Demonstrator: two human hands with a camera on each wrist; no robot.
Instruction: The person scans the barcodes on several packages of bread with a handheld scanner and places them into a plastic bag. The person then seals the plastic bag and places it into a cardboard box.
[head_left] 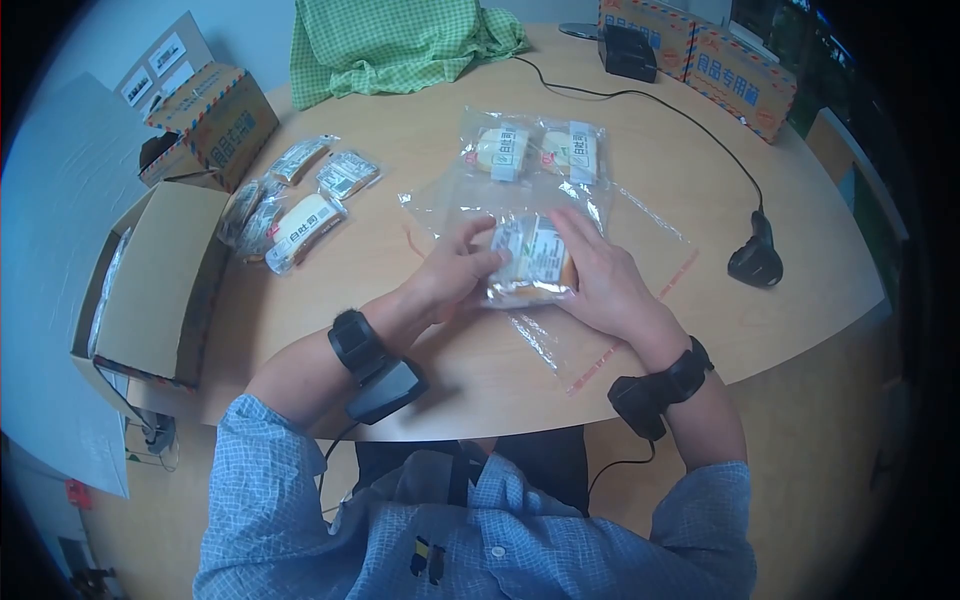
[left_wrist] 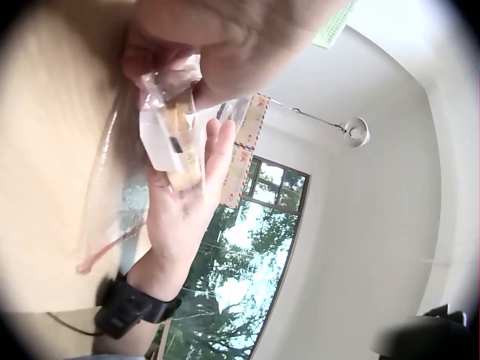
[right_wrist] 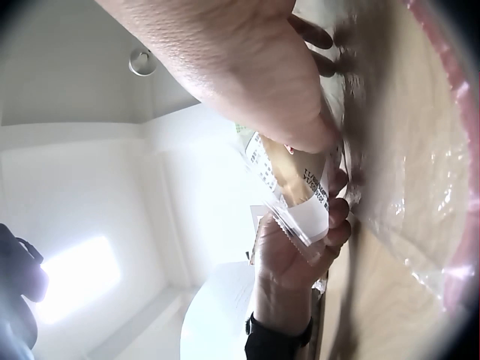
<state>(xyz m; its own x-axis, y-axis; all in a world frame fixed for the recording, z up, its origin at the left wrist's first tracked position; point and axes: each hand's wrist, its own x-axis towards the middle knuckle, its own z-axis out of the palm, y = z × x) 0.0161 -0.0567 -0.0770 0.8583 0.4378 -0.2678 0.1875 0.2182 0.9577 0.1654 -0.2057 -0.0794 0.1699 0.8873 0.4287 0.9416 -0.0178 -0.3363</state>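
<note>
Between my two hands is a clear-wrapped packet of sliced bread (head_left: 538, 262) with a printed label. My left hand (head_left: 450, 272) grips its left end, fingers and thumb at the wrapper. From the right side my right hand (head_left: 612, 285) holds the same packet, fingers along its edge. In the left wrist view the bread packet (left_wrist: 182, 142) sits between both hands, and the wrapper's end sticks out. A large clear plastic bag (head_left: 640, 235) with a reddish strip lies flat under the hands. At its far end are two more bread packets (head_left: 503, 150), side by side.
Several bread packets (head_left: 305, 228) lie left of the hands. An open cardboard box (head_left: 160, 285) stands at the left edge, another box (head_left: 232, 130) behind it. A barcode scanner (head_left: 757, 255) with a cable lies right. Green checked cloth (head_left: 390, 45) and more boxes (head_left: 740, 85) are at the back.
</note>
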